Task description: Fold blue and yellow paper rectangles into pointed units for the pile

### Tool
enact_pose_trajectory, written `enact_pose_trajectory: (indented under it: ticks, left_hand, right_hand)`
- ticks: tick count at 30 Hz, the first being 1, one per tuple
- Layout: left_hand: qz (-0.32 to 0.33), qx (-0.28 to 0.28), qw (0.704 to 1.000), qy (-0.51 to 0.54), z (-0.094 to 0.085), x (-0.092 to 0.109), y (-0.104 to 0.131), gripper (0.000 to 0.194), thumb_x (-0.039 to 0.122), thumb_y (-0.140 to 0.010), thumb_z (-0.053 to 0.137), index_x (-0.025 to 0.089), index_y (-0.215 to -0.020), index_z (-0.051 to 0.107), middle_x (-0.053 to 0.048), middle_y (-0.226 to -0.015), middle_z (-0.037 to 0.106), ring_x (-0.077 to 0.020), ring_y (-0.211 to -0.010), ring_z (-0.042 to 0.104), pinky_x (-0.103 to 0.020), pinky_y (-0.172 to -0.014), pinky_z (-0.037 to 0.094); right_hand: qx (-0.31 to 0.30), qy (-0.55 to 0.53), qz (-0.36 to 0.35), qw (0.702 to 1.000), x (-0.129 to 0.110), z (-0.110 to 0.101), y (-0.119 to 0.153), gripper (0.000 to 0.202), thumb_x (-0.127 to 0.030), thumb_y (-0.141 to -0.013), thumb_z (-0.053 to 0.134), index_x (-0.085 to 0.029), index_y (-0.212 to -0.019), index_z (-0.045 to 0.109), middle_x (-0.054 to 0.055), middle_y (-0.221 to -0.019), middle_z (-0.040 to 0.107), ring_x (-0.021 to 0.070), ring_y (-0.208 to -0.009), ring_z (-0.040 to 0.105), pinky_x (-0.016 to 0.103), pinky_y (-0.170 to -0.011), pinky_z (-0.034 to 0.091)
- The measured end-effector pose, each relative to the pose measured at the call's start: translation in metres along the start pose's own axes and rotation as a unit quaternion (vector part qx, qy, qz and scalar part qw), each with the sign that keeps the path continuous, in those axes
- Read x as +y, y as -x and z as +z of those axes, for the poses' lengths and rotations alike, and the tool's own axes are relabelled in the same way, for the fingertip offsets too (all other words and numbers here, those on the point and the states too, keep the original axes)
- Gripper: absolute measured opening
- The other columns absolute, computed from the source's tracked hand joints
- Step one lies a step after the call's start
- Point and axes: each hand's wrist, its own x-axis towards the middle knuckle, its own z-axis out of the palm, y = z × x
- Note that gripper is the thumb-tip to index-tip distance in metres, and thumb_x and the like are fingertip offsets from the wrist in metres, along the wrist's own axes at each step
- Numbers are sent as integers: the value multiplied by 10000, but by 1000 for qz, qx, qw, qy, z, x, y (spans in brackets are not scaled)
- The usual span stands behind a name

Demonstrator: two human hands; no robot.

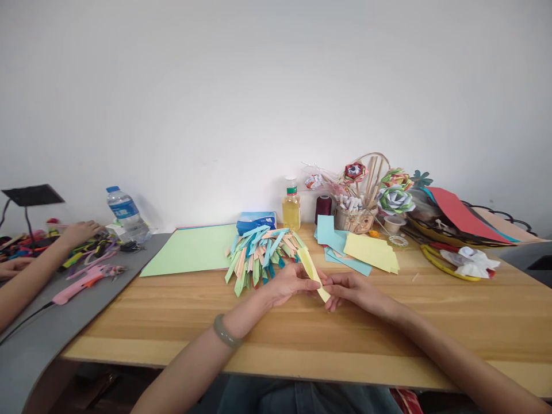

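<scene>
Between my two hands, above the wooden table (185, 322), is a folded strip of yellow paper (311, 270). My left hand (288, 286), with a bangle on its wrist, pinches the strip near its middle. Thumb and fingers of my right hand (342, 289) close on its lower end. Just beyond my left hand lies a heap of folded paper strips (254, 256) in green, blue and peach. Behind my right hand are loose yellow paper pieces (371, 253) and blue paper pieces (325, 231).
Large green sheets (190, 250) lie left of the heap. At the back stand a bottle of yellow liquid (291, 207), a dark thread spool (323, 208) and a basket (356, 220) with paper flowers. On the grey table, a pink glue gun (81, 284) lies near another person's hand (81, 231).
</scene>
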Motion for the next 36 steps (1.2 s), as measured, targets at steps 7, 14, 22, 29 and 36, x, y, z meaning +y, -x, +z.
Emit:
enact_pose_trajectory:
  ticks: [7,14,22,29,36]
  left_hand:
    - [-51,61,987,-141,-4,-4,-4,553,516,-520,773,103,-872,666,30,-611,527,-56,-517,439,-201,-512,357]
    - [-45,40,987,-149,-6,-2,-3,543,485,-537,775,116,-922,675,-22,-739,613,-92,-638,491,-200,-549,329]
    - [-32,1,989,-142,-6,0,0,421,357,-633,720,117,-978,684,-45,-811,640,-92,-640,489,-202,-584,364]
    - [28,7,959,-282,-11,-10,-3,457,98,-672,524,165,-1109,640,-47,-995,656,-156,-833,566,-221,-671,418]
    - [16,59,892,-448,-6,-13,0,489,117,-649,535,195,-1124,623,20,-765,635,-137,-697,556,-214,-629,412]
  right_hand:
    - [214,458,-214,836,12,1,6,312,-260,-880,418,-191,-1166,520,105,-984,590,193,-809,583,329,-688,481]
    - [163,580,-278,748,18,0,5,373,-148,-899,369,-224,-1251,464,88,-1010,591,180,-848,575,301,-689,489]
    - [204,624,-334,677,15,-2,5,235,-137,-926,357,-188,-1019,567,72,-920,617,174,-839,567,298,-693,459]
    - [129,637,-299,698,11,0,4,293,-129,-913,345,-173,-773,599,64,-777,611,177,-710,523,308,-644,417]
    - [109,579,-281,758,9,-1,9,234,-188,-885,401,-189,-877,635,83,-827,624,202,-787,536,329,-694,419]
